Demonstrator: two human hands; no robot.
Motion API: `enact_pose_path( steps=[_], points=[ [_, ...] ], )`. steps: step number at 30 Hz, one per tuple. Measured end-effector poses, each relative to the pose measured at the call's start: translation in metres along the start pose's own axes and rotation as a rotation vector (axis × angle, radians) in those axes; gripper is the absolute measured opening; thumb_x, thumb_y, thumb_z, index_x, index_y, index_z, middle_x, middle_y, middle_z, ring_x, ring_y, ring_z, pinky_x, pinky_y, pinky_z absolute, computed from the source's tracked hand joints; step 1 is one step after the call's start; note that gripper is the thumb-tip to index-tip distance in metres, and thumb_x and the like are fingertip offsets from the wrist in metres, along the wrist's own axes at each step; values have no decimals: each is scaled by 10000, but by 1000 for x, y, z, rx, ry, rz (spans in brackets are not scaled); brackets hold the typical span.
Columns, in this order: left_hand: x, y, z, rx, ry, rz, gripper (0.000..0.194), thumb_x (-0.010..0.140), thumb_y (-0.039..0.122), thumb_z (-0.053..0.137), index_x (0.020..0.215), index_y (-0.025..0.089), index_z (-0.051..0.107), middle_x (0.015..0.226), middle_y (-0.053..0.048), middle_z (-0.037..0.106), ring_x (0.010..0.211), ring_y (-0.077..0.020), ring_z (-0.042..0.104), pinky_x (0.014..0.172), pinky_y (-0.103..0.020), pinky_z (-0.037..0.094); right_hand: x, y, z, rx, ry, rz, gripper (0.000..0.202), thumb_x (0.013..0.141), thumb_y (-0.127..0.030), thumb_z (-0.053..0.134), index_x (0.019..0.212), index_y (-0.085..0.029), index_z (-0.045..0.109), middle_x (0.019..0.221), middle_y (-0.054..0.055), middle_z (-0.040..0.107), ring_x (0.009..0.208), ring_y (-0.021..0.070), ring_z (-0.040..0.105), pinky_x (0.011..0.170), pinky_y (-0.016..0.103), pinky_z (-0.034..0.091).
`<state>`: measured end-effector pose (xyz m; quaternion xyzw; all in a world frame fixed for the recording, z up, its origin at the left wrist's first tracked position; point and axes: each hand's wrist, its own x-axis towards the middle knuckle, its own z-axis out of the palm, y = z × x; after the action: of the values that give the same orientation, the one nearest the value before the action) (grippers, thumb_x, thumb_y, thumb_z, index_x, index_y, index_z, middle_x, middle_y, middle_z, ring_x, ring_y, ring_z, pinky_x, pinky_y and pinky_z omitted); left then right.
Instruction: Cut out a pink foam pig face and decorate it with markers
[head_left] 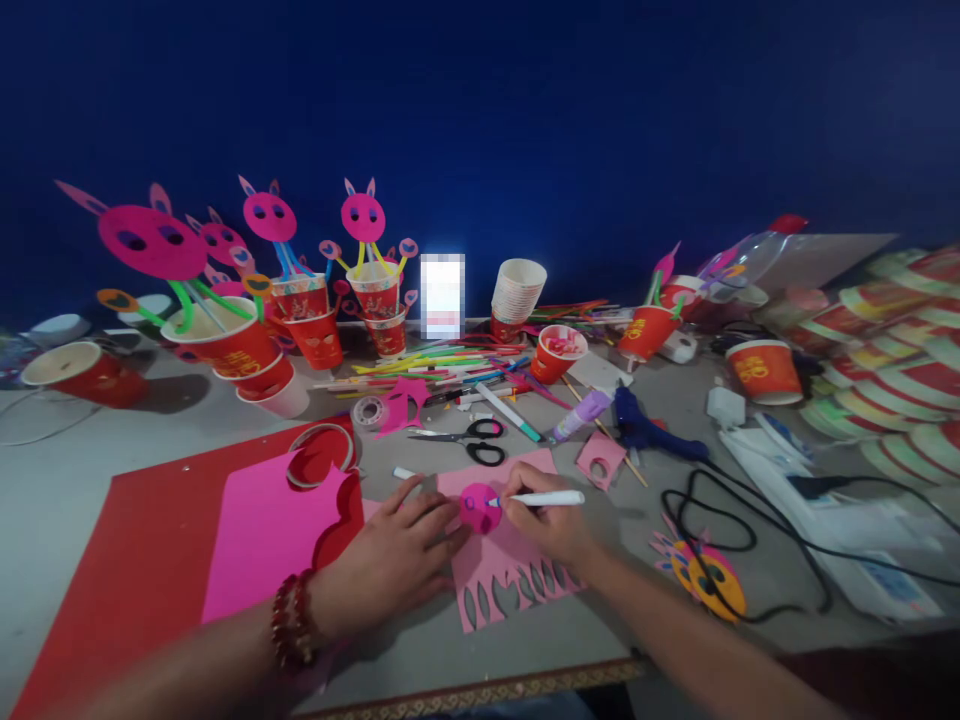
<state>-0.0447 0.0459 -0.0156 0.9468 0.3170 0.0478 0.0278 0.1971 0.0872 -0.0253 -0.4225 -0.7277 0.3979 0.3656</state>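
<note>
A small magenta paper disc [480, 510] lies on a light pink sheet [491, 570] with leaf-shaped holes cut along its near edge. My right hand [544, 515] grips a white marker [553, 497], its blue tip at the disc's right part. Blue marks show on the disc. My left hand [405, 550] lies with fingers spread, fingertips at the disc's left edge. A marker cap [403, 473] shows just beyond the left fingers. Black-handled scissors [472, 437] rest behind the sheet.
Red paper [127, 560] and magenta paper [255, 540] lie left. Paper cups with pink faces [364, 217] stand behind. A blue glue gun [652, 430] with a looping black cord, a purple glue stick [581, 415], an orange paper face [716, 580] and stacked cups [900, 350] are right.
</note>
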Motion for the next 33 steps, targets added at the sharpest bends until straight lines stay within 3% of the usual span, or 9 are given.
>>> enact_pose_path(
  steps=[33],
  points=[
    [-1,-1,3,-7,21,0,492,927,513,550,1324,224,525,1314,-81,578,1241,-253,468,1167,-503,199,-1,7,1,-35,80,-2,143,796,-151,512,671,-218,497,585,-49,475,531,126,425,520,243,314]
  ],
)
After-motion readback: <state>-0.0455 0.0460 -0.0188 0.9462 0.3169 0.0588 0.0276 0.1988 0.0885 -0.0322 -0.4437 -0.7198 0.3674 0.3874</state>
